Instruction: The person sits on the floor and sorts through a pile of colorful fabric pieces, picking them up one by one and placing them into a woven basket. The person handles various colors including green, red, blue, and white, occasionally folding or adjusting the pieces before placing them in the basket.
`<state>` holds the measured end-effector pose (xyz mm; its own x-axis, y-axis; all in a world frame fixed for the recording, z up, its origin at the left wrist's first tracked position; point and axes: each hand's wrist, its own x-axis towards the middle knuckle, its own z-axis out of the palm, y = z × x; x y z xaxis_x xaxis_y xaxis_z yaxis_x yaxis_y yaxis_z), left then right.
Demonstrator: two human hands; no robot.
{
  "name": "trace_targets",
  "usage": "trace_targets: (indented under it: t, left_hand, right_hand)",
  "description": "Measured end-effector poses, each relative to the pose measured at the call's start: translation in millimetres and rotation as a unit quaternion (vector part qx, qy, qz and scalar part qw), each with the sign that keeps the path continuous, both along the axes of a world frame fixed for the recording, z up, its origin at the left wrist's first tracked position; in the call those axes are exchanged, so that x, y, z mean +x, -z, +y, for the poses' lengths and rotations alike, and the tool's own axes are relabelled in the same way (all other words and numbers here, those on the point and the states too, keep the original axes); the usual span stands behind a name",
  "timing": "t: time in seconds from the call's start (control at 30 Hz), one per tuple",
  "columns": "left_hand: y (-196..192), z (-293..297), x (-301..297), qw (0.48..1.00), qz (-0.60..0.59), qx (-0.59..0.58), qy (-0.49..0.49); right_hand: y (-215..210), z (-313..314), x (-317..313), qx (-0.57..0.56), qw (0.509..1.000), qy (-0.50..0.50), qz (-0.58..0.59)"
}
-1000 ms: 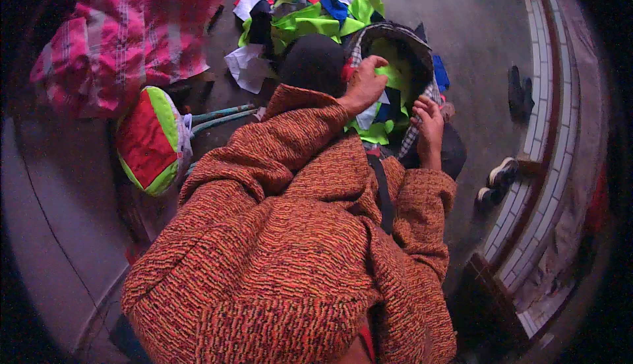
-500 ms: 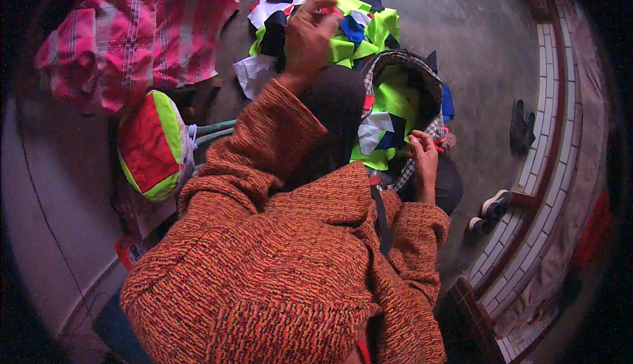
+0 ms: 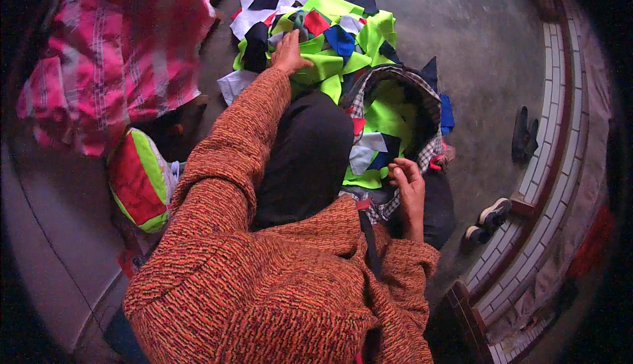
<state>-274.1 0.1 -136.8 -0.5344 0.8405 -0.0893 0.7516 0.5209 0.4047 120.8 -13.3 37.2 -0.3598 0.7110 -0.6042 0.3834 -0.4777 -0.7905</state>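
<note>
Left hand reached forward, arm stretched out, fingers spread flat and loose on the pile of fabric scraps on the floor ahead, gripping nothing, while right hand, elbow bent close in, pinched the near rim of the checked bag of scraps beside the knee
</note>
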Motion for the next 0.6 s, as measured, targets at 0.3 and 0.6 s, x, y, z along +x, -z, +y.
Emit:
trace_targets:
  t: [0.3,0.6]
  left_hand:
    - [-10,-11,29,0.975,0.004,-0.215,0.053]
    - [-120,-33,-5,0.975,-0.190,0.050,-0.101]
  right_hand:
    - [-6,5,-12,-0.007,1.000,-0.028,0.001]
    - [3,6,-3,0.023,0.998,-0.039,0.032]
